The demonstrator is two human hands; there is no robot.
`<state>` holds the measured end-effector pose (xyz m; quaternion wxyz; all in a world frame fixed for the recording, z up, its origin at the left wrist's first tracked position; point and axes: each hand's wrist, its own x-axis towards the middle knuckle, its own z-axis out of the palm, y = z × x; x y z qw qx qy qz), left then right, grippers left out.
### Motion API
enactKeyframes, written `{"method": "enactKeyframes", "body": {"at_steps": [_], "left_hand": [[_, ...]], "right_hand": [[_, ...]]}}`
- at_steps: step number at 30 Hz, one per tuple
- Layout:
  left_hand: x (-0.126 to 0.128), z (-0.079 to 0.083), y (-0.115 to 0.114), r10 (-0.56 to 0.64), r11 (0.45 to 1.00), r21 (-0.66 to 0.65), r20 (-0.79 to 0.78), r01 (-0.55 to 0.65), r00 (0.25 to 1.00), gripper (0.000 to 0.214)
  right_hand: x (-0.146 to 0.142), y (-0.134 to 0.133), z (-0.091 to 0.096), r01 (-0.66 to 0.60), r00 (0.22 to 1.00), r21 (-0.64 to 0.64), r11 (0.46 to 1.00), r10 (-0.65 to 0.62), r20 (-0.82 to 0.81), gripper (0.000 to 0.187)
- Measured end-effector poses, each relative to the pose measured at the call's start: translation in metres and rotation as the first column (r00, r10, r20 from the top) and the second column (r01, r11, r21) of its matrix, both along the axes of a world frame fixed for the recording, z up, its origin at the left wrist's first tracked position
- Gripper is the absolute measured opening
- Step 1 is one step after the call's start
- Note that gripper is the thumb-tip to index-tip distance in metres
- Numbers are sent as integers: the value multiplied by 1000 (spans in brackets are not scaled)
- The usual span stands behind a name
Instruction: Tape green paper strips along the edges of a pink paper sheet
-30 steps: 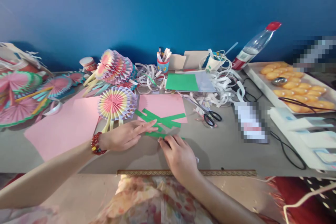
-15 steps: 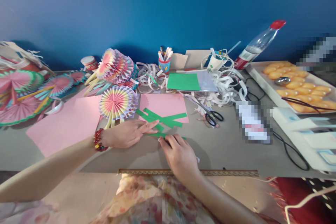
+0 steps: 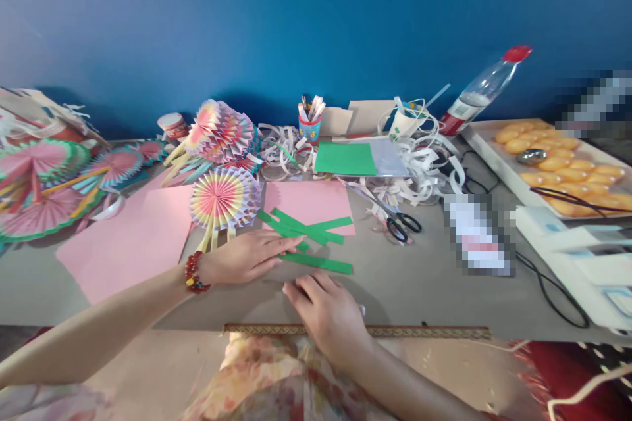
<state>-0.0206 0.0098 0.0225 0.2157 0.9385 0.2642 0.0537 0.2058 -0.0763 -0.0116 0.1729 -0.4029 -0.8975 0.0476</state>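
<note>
My left hand (image 3: pixel 247 256), a red beaded bracelet (image 3: pixel 194 273) at its wrist, lies flat with fingers stretched out. Its fingertips touch the end of a green paper strip (image 3: pixel 320 263). Several more green strips (image 3: pixel 323 234) cross each other just beyond, partly over a pink paper sheet (image 3: pixel 306 200). Nearer the front edge, my right hand (image 3: pixel 328 316) rests on the table with curled fingers. A small white bit (image 3: pixel 363 310) shows at its outer side; what the fingers hold is hidden. A pleated paper fan (image 3: pixel 224 197) stands beyond my left hand.
Black-handled scissors (image 3: pixel 402 227) lie right of the strips. Behind are green paper (image 3: pixel 345 158), white paper curls (image 3: pixel 432 177), a pen cup (image 3: pixel 309 128) and a bottle (image 3: pixel 486 89). A tray (image 3: pixel 476 138) with yellow pieces is at right; a large pink sheet (image 3: pixel 133 233) at left.
My right hand has drawn back off the nearest green strip, toward me and slightly left, so the strip now shows fully along its right part. My left hand stays at the strips.
</note>
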Motion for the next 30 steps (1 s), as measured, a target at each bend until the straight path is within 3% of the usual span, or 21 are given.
{"method": "enactKeyframes", "body": {"at_steps": [4,7,11,18,30], "left_hand": [[14,-14,-3,68,983,171,-33,-62,997,34],[23,-17,-3,108,972,220,-90,-86,990,22],[29,-15,2,76,966,257,-135,-39,988,22],[35,-9,9,89,972,222,-68,-72,994,24],[41,-9,16,195,972,143,-44,-187,980,13]], "right_hand": [[30,-15,-1,-66,997,-61,996,63,-49,24],[55,-22,-4,-20,995,-87,996,11,-97,22],[77,-24,-4,25,990,-138,990,-43,-134,26],[83,-18,6,16,981,-123,992,-40,-189,32],[103,-15,4,31,973,-55,998,-43,-227,30]]}}
